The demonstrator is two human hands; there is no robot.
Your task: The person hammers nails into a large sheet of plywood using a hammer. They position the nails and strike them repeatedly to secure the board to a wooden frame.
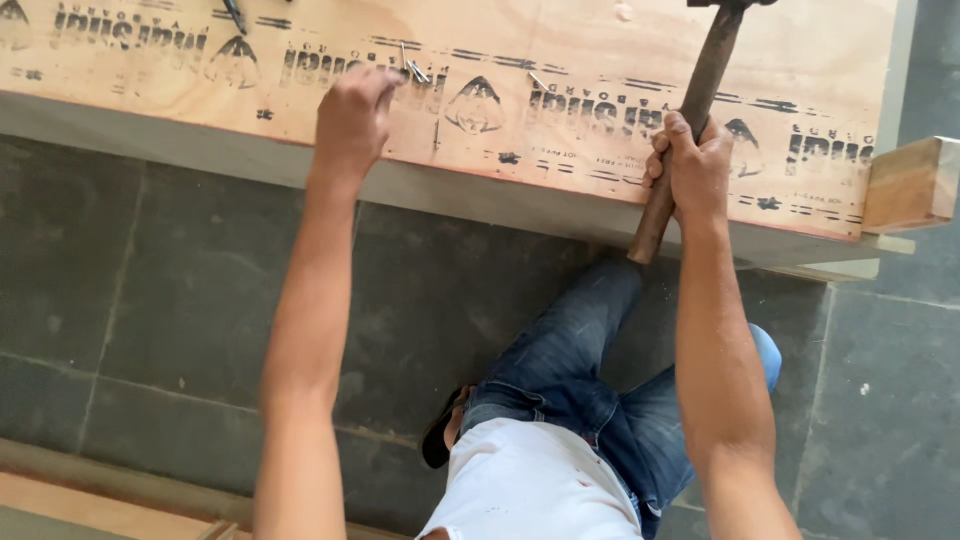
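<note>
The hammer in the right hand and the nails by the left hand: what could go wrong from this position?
1. The left hand has its fingers at the loose nails on the plywood board; a strike there might hit the fingers.
2. The right hand grips the hammer mid-handle, which may reduce control.
3. More nails lie loose and could bounce off.

The person wears a white shirt (530, 480), blue jeans (570, 350) and bare forearms.

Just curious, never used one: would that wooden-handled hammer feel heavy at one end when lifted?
Probably top-heavy: the hammer has a dark metal head on a long wooden handle. The right hand grips low, so it likely swings readily. The worn handle seems stiff.
</note>
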